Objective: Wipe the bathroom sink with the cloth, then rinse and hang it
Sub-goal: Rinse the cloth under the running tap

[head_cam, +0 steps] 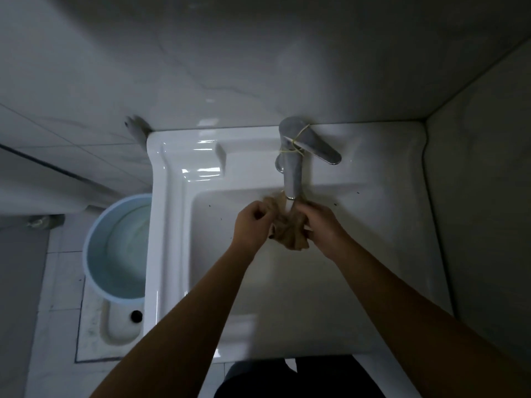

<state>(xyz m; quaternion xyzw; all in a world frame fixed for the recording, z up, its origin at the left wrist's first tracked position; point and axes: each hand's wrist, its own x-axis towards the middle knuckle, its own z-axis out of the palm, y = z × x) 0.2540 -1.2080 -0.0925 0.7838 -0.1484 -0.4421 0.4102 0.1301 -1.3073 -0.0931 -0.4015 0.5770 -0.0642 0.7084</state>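
So the cloth (pixel 291 225) is bunched up between both hands, right under the faucet (pixel 290 168) spout, over the back part of the sink (pixel 373 225) basin. Left hand (pixel 253 222) is curled shut on the left edge of the wad, right hand (pixel 321 225) is closed around the right side w/ fingers wrapped over it. Looks like the rinse step imo, tho I can't tell if water's actually running, too dim and blurry there.

Handling-wise: it's a thin tan rag, totally limp, crumples into a lumpy ball w/ loose ends hanging below the hands. Prob soaked, so heavier than it looks and drippy, but nothing fragile. Best hold is what's happening here, one fist on each end so you can twist and wring. For hanging you'd want to find a corner or edge and shake it flat first, bc a wad won't dry.

Materials: sink is glossy white ceramic, squarish basin w/ a stepped ledge on the left, a few dark specks on it near the back wall. Slick when wet, so the rag slides easy. Faucet is brushed metal, single lever, w/ a yellowish rubber band or string looped around it. Walls are grey marbled tile. Pale blue plastic bucket (pixel 115 248) sits on the floor just left of the sink.
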